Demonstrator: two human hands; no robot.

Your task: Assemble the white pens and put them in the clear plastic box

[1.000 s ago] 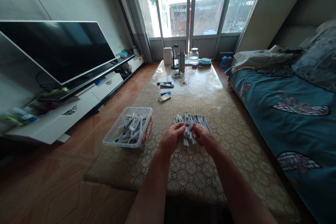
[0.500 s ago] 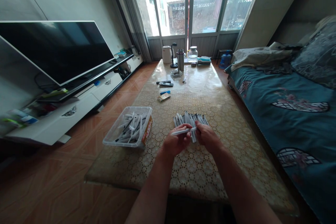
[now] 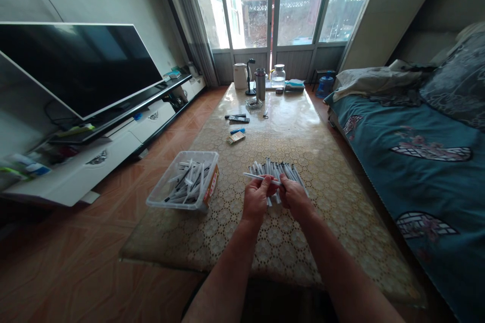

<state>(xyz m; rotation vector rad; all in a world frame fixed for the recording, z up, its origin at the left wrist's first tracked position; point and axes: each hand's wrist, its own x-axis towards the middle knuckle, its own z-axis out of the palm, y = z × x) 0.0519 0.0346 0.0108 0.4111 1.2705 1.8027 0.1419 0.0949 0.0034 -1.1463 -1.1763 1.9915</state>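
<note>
A slim white pen (image 3: pixel 253 175) lies between my two hands, its pale end pointing left and its darker end at the right fingers. My left hand (image 3: pixel 256 196) is closed round its middle, thumb on top. My right hand (image 3: pixel 294 195) pinches the dark end; what its fingertips cover is hidden. Beneath and just beyond both hands, a row of white pens (image 3: pixel 276 165) with dark tips lies side by side on the table. To the left stands a clear plastic box (image 3: pixel 154 197) with many loose white and black pen pieces (image 3: pixel 189 181) jumbled in it.
The long table (image 3: pixel 212 242) has a lace-patterned cover. Farther up lie a small card box (image 3: pixel 237 138), a blue lighter-like object (image 3: pixel 238 131) and remote controls (image 3: pixel 238 119). A steel flask (image 3: pixel 260 85), kettle (image 3: pixel 240 76) and glass jug (image 3: pixel 278 76) stand at the far end.
My left hand has turned over, thumb now on top of the pen. The pen's left end has swung up and left. My right hand stays nearly in place.
</note>
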